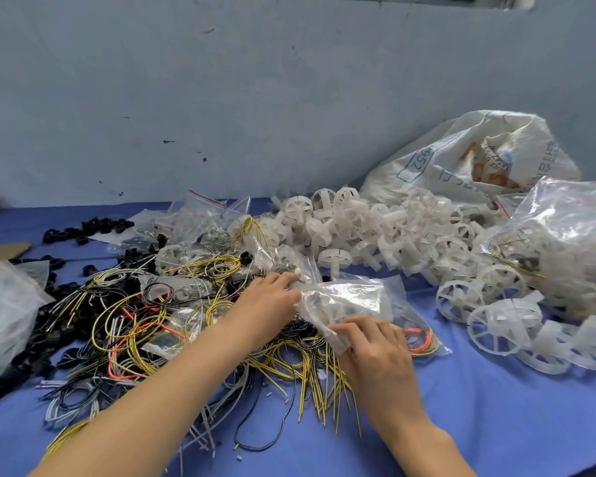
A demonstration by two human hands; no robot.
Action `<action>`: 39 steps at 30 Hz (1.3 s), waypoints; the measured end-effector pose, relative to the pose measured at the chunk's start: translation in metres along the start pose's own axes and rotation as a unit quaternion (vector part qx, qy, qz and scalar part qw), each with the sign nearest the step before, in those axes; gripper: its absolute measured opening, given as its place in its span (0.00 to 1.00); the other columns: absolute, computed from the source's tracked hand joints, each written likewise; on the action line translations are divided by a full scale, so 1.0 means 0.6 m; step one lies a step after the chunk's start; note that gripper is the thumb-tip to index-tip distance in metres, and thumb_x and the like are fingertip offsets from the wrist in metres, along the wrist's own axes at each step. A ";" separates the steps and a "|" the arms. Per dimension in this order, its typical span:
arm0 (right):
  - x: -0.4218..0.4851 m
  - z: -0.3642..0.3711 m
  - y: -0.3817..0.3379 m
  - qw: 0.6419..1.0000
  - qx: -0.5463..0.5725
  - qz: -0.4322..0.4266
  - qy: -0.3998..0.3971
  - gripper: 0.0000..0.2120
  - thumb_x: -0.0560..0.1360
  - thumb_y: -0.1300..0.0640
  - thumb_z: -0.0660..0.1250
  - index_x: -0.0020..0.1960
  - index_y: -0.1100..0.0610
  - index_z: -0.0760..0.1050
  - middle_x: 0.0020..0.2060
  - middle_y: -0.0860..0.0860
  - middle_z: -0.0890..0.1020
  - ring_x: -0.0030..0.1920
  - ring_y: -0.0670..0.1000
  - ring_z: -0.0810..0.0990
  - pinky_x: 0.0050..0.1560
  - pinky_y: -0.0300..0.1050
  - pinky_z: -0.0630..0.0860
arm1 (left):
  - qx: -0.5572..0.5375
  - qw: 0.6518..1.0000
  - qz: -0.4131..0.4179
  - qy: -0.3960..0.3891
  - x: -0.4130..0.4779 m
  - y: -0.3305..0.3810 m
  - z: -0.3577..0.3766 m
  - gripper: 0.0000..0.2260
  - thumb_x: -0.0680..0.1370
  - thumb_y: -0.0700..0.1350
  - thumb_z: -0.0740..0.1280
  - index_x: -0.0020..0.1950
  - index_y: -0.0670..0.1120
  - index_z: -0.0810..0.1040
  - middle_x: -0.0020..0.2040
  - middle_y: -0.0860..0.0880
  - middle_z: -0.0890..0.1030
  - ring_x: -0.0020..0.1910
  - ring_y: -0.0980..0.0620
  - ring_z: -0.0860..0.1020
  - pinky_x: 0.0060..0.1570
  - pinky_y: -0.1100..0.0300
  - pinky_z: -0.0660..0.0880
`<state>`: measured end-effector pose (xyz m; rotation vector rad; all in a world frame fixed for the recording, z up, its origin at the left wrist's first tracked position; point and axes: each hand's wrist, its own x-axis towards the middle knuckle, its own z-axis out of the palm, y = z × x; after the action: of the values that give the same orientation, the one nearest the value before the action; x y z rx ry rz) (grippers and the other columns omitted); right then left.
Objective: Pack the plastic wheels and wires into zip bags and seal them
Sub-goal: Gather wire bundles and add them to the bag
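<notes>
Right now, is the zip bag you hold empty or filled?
Filled: pale parts show through the zip bag that left hand and right hand grip.

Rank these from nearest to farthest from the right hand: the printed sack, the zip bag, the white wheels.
1. The zip bag, in the right hand.
2. The white wheels, heaped behind.
3. The printed sack, far right.

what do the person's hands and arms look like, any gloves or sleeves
The left hand and right hand are bare: no gloves, no rings that I can see. Both forearms are uncovered up to the frame's edge, with no sleeve, watch or band in view.
</notes>
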<state>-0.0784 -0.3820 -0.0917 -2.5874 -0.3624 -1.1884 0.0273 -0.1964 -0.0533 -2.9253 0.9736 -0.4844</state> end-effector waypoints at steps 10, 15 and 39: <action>0.199 -0.133 0.048 0.865 0.410 0.218 0.192 0.09 0.80 0.47 0.67 0.44 0.49 0.82 0.32 0.41 0.80 0.33 0.40 0.73 0.37 0.32 0.71 | -0.323 0.932 0.058 0.152 0.038 -0.031 -0.247 0.13 0.75 0.57 0.65 0.48 0.49 0.81 0.42 0.57 0.81 0.39 0.61 0.79 0.40 0.72 0.73; 0.223 -0.123 0.033 0.813 0.495 0.265 0.154 0.10 0.81 0.51 0.64 0.45 0.48 0.83 0.30 0.44 0.80 0.32 0.43 0.77 0.39 0.37 0.77 | -0.279 0.950 0.033 0.135 0.002 -0.043 -0.291 0.16 0.77 0.56 0.62 0.53 0.47 0.82 0.45 0.56 0.83 0.44 0.60 0.80 0.45 0.69 0.74; 0.219 -0.100 -0.041 0.746 0.608 0.268 0.036 0.08 0.73 0.53 0.70 0.45 0.59 0.82 0.32 0.48 0.83 0.34 0.45 0.80 0.38 0.41 0.81 | -0.214 0.973 0.046 0.074 0.033 0.038 -0.251 0.13 0.83 0.50 0.58 0.38 0.52 0.71 0.32 0.55 0.74 0.30 0.60 0.71 0.33 0.56 0.67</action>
<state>-0.0455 -0.3650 0.0497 -1.3137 -0.2147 -0.4924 -0.0160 -0.2149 0.0931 -3.2300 1.3825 -0.5578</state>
